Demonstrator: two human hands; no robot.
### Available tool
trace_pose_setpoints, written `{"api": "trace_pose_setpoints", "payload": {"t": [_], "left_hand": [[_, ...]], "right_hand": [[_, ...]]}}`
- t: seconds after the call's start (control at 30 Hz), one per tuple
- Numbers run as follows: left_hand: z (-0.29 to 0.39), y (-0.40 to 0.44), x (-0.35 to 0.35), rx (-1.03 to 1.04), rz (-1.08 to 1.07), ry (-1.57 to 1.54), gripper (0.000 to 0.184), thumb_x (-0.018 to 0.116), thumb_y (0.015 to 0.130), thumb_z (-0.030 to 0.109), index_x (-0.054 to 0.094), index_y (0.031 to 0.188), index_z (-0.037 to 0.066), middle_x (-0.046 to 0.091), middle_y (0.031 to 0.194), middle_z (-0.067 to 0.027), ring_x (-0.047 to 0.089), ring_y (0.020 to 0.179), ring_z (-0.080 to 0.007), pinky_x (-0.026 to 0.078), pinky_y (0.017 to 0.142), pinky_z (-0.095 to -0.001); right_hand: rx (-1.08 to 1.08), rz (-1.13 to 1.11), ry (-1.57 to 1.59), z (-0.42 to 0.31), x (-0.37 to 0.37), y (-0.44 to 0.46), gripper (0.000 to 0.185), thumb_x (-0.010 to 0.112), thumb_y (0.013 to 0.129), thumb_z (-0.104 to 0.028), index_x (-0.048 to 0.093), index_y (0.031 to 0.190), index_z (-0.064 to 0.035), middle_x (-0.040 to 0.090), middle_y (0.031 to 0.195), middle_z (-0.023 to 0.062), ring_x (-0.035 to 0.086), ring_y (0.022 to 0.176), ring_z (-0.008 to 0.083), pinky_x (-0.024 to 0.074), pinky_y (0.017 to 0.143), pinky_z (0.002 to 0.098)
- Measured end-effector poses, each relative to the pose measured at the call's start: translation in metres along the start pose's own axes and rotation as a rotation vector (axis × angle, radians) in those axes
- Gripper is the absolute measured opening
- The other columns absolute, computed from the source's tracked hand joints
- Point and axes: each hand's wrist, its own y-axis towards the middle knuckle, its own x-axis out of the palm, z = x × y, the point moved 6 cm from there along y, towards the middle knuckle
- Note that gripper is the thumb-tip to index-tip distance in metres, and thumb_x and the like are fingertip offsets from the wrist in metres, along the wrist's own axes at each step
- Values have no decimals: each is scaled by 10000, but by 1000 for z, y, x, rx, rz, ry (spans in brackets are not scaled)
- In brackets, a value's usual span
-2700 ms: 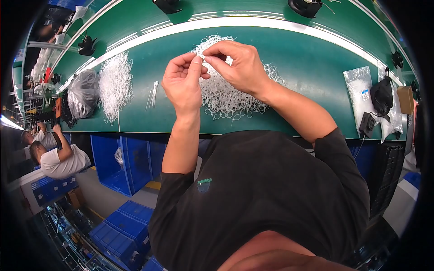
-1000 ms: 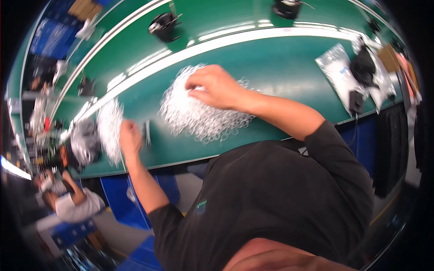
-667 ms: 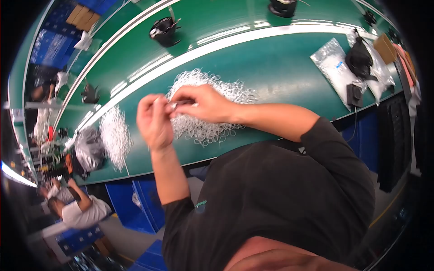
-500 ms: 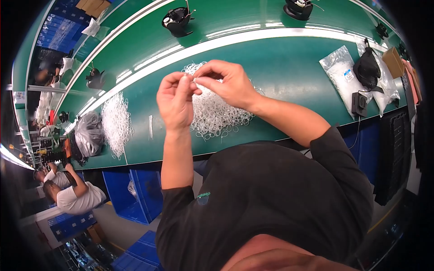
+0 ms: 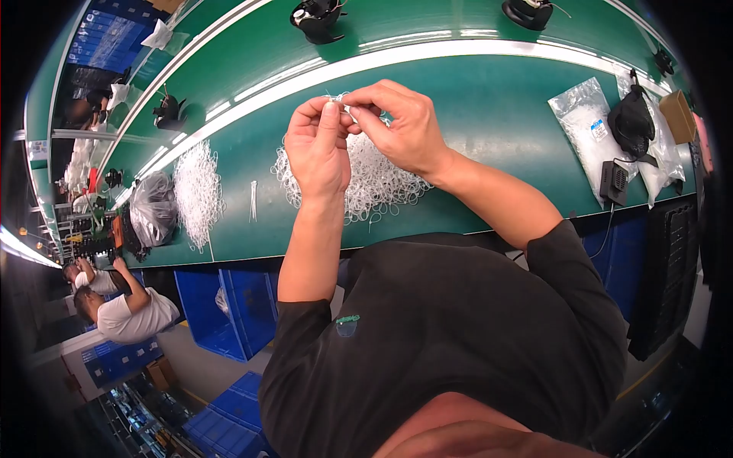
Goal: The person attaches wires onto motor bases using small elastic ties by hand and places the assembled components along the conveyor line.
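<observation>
My left hand [image 5: 321, 145] is closed, thumb and fingers pinching a thin white cable tie [image 5: 337, 99]. My right hand [image 5: 406, 126] pinches the same tie from the other side, so the fingertips of both hands nearly meet. Most of the tie is hidden by the fingers. Below and behind the hands spreads a pile of white looped ties [image 5: 382, 195] on the green work surface [image 5: 489, 114]. Left of it lies a small bunch of straight white ties [image 5: 253, 201], and beyond that a larger white heap [image 5: 197, 195].
A grey plastic bag [image 5: 153, 210] sits at the left. At the right are a clear bag of white ties [image 5: 584, 133], a black pouch-like item [image 5: 632, 122] and a small black device [image 5: 613, 183] with a cable. Black parts [image 5: 317, 19] stand along the green belt. Co-workers sit at far left.
Both hands have moved slightly up and right in the view, still pinching together. More of the looped pile's left side shows. The whole view has shifted a little.
</observation>
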Motion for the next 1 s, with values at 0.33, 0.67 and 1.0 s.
{"api": "trace_pose_setpoints", "payload": {"t": [0.33, 0.67, 1.0], "left_hand": [[-1, 1, 4, -6, 48, -8, 103, 617, 974, 50, 582, 1052, -6, 652, 886, -91, 637, 736, -147, 566, 661, -293], [-4, -4, 3, 5, 1, 247, 114, 642, 944, 10, 603, 1043, -31, 663, 890, -93, 657, 738, -140, 593, 670, -279], [22, 6, 48, 595, -396, 1356, 307, 711, 823, -27, 625, 1115, 18, 651, 995, -138, 655, 865, -274, 524, 713, -345]], "right_hand": [[6, -24, 2, 4, -3, -1, 127, 680, 841, 0, 733, 953, -28, 694, 816, 90, 639, 662, 152, 507, 600, 278], [39, -39, 31, 6, -5, 1, 97, 644, 857, -45, 719, 907, -10, 697, 801, 124, 687, 666, 230, 554, 601, 315], [-40, -316, -215, 24, -19, 19, 216, 671, 799, -25, 505, 936, -36, 645, 775, 143, 631, 740, 384, 495, 643, 456]]}}
